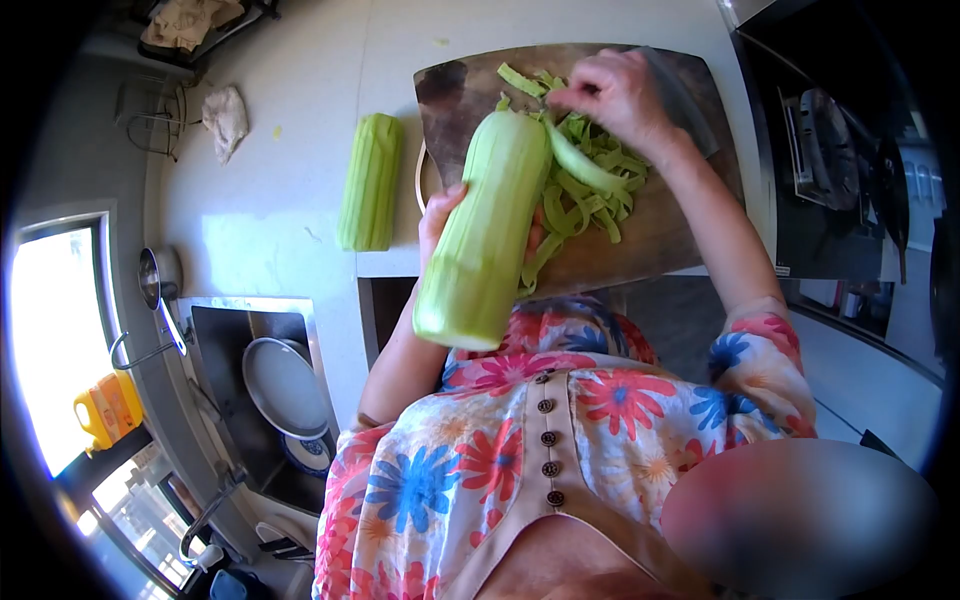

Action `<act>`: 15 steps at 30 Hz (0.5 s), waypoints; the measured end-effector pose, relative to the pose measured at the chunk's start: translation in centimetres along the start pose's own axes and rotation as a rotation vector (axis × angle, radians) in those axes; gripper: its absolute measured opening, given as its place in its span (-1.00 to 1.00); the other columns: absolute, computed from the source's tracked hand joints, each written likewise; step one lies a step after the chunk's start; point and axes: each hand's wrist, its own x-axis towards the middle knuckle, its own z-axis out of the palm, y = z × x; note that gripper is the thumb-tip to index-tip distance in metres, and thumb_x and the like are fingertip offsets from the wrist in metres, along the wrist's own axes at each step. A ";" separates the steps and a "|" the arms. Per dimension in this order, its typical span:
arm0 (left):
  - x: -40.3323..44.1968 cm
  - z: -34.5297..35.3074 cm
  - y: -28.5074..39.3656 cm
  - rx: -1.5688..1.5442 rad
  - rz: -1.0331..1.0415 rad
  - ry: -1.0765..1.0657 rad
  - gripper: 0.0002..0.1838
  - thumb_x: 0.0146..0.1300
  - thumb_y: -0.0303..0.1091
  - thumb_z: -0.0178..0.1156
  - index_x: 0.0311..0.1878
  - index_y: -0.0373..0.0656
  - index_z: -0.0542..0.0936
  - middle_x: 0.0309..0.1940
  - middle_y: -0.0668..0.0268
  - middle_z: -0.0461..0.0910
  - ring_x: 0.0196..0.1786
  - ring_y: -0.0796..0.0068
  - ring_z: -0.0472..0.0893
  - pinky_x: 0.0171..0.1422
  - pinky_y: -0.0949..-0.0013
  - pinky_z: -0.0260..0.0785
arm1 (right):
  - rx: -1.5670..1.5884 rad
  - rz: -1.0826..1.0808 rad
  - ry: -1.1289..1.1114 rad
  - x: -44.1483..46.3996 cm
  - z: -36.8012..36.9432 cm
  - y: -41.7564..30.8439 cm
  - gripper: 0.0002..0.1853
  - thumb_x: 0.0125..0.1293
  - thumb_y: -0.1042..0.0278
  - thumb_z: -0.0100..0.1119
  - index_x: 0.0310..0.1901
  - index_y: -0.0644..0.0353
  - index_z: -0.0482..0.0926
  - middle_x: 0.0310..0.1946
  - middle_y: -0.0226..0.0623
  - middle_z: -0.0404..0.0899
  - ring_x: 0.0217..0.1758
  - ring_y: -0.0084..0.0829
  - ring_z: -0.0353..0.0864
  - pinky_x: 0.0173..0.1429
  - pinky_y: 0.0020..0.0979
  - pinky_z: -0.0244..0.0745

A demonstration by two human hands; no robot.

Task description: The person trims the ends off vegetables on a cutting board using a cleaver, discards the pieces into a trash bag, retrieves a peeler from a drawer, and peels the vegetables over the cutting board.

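A large pale green peeled gourd (485,225) is tilted over the near edge of the dark cutting board (670,235). My left hand (440,215) is wrapped round it from beneath, with the thumb on its side. Past the gourd's far end, my right hand (615,95) is closed above the board; what its fingers pinch, if anything, is too small to make out. Green peelings (590,195) lie heaped on the board right of the gourd. Part of a wide blade (682,100) shows beside my right wrist. Another peeled green piece (370,182) lies on the counter left of the board.
At the lower left is a sink (225,345) with a round metal pan (288,385) in it. A small pot (160,275) hangs near the window. A crumpled cloth (225,122) lies on the counter (290,120). The stove (800,180) stands at the right.
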 end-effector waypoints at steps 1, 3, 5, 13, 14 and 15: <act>-0.3 0.3 -0.2 0.016 0.006 -0.025 -0.26 0.13 0.06 0.11 0.25 -0.30 0.34 -0.05 -0.06 0.53 -0.13 0.02 0.60 -0.09 0.06 0.51 | -0.008 0.109 -0.024 -0.4 -0.2 1.8 -0.60 0.05 0.00 0.38 -0.64 0.10 0.46 -0.72 -0.42 0.41 -0.63 -0.46 0.39 -0.45 -0.40 0.27; -0.7 0.5 -0.6 0.025 0.032 -0.036 -0.25 0.13 0.07 0.12 0.26 -0.30 0.32 -0.06 -0.05 0.53 -0.16 0.02 0.61 -0.11 0.06 0.52 | -0.046 0.199 -0.014 -0.7 -1.8 2.5 -0.64 0.08 0.07 0.39 -0.59 0.17 0.51 -0.71 -0.37 0.44 -0.65 -0.44 0.43 -0.54 -0.42 0.29; -0.6 0.8 -0.6 0.035 0.061 -0.016 -0.24 0.15 0.09 0.12 0.28 -0.29 0.30 -0.06 -0.04 0.54 -0.18 0.03 0.63 -0.12 0.07 0.54 | -0.148 0.177 -0.013 -0.9 -2.5 2.5 -0.64 0.07 0.07 0.39 -0.57 0.18 0.52 -0.68 -0.37 0.47 -0.64 -0.44 0.44 -0.53 -0.43 0.32; -0.3 -1.4 1.5 0.300 0.143 0.303 -0.21 0.17 0.17 0.12 0.31 -0.21 0.27 -0.02 -0.02 0.49 -0.07 0.04 0.56 -0.19 0.04 0.54 | -0.064 0.233 -0.051 -2.5 -2.5 0.9 -0.54 0.03 -0.17 0.34 -0.50 0.12 0.52 -0.63 -0.42 0.51 -0.55 -0.41 0.51 -0.44 -0.35 0.36; -0.2 -1.4 1.7 0.336 0.167 0.354 -0.22 0.17 0.16 0.13 0.30 -0.21 0.28 -0.04 -0.01 0.51 -0.10 0.03 0.58 -0.19 0.03 0.53 | -0.095 0.261 -0.100 -2.6 -2.9 0.5 -0.53 0.03 -0.18 0.34 -0.47 0.12 0.52 -0.60 -0.43 0.52 -0.52 -0.42 0.52 -0.42 -0.34 0.35; -0.2 -1.3 1.9 0.374 0.173 0.346 -0.24 0.17 0.14 0.13 0.28 -0.22 0.30 -0.07 0.00 0.53 -0.13 0.01 0.59 -0.19 0.01 0.53 | -0.143 0.221 -0.098 -2.7 -3.1 0.4 -0.56 0.03 -0.13 0.36 -0.43 0.13 0.53 -0.57 -0.43 0.52 -0.51 -0.44 0.50 -0.40 -0.36 0.35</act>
